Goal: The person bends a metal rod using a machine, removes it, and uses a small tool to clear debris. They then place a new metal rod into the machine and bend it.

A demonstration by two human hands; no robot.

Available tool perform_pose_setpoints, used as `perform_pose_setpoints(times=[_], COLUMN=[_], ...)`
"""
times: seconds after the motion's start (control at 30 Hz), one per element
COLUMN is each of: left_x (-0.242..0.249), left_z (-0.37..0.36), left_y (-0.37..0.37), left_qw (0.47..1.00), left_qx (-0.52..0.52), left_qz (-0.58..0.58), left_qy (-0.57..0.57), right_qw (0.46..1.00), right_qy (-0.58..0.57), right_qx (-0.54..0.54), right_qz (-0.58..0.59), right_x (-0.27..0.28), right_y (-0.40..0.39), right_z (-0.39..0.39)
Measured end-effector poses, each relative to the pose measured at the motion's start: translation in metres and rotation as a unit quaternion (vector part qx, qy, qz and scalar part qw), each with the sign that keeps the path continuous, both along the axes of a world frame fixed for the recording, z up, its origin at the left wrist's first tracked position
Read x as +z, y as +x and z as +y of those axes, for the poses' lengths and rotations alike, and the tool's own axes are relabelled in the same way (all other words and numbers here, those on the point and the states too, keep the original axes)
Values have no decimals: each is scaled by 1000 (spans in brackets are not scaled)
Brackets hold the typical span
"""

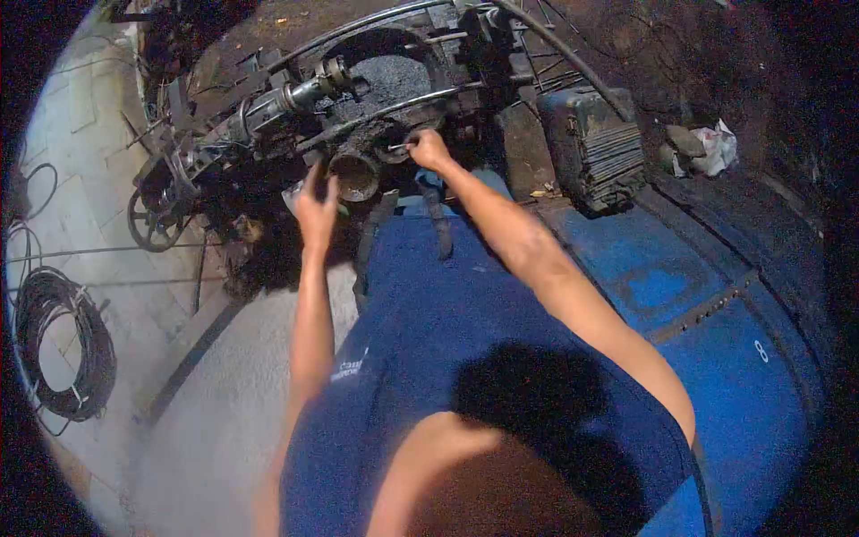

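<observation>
The right hand (pixel 429 149) pinches a thin metal tool (pixel 400 145) against the greasy engine assembly (pixel 376 98), likely to reach a fitting there. The left hand (pixel 316 210) hovers with fingers spread, holding nothing, just beside the open pipe end (pixel 354 174). A coiled cable (pixel 63 345) lies on the floor (pixel 215 421).

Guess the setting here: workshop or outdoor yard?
Probably a repair workshop or yard. The right hand holds a small tool at a greasy machine assembly, beside a finned engine block; a coiled cable lies on the paved floor.
</observation>
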State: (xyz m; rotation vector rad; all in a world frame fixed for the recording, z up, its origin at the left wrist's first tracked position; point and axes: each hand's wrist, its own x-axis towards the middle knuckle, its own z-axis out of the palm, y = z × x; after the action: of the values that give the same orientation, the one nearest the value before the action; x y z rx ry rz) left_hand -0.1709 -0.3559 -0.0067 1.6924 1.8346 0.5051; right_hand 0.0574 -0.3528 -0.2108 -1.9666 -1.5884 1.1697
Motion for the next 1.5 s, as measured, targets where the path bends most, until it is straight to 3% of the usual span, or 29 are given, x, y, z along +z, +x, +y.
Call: perform_pose_setpoints(times=[0.13, 0.23, 0.3, 0.37, 0.43, 0.5, 0.63, 0.77, 0.8, 0.83, 0.87, 0.9, 0.97, 1.03, 1.07, 1.17, 1.2, 1.27, 1.37, 1.43, 1.47, 1.5], left_x=[9, 4, -2, -17, -26, -29, -27, -18, -18, -15, -12, -9, -14, -14, -9, -19, -24, -23, -21, -21, -16, -24], left_z=[-43, -79, -100, -123, -141, -154, -164, -173, -175, -173, -173, -173, -174, -172, -168, -166, -168, -165, -159, -155, -149, -146], left_y=[-38, -52, -58, -61, -59, -49, -28, -8, -4, 3, 11, 19, 30, 43, 53, 61, 59, 63, 63, 60, 59, 51], left_qw=[997, 995, 985, 982, 977, 965, 962, 956, 955, 955, 958, 960, 956, 952, 953, 954, 954, 955, 956, 957, 960, 961], left_qx=[56, 101, 156, 174, 193, 224, 249, 275, 274, 277, 268, 260, 279, 295, 291, 292, 293, 294, 291, 287, 279, 275], left_qz=[33, 13, 13, 30, 51, 5, -10, -30, -36, -37, -17, 3, -19, -37, -20, -15, -26, -12, -13, -37, -6, -13], left_qy=[-36, -12, -66, -70, -73, -132, -110, -102, -109, -102, -101, -101, -88, -76, -78, -64, -54, -42, -27, -16, -27, -25], right_qw=[997, 985, 947, 876, 909, 922, 948, 961, 974, 975, 984, 931, 928, 854, 856, 894, 895, 980, 986, 990, 982, 988], right_qy=[-35, 36, 116, 124, -25, -53, -168, -102, 32, 39, -37, -114, -60, -256, -255, -318, -316, -119, -104, -74, -55, 19], right_qx=[-70, -162, -297, -400, -397, -362, -231, -230, -42, -41, -174, -293, -283, -226, -220, -202, -198, -156, -79, -59, -86, -82], right_qz=[-20, 47, -41, -238, -125, -126, -139, -114, -218, -217, -17, 184, 237, 392, 393, 242, 244, 41, 105, 105, 160, 127], right_x=[22, 31, 13, 17, 51, 76, 101, 68, -18, 16, 54, 85, 63, 55, 36, -39, -10, 91, 117, 168, 154, 160], right_y=[-11, 5, 36, 71, 104, 116, 125, 140, 158, 161, 167, 172, 194, 221, 237, 270, 264, 243, 245, 212, 196, 174], right_z=[-1, 0, 1, 9, 19, 26, 30, 29, 23, 24, 17, 15, 11, 11, 4, -18, -18, -33, -59, -59, -58, -48])
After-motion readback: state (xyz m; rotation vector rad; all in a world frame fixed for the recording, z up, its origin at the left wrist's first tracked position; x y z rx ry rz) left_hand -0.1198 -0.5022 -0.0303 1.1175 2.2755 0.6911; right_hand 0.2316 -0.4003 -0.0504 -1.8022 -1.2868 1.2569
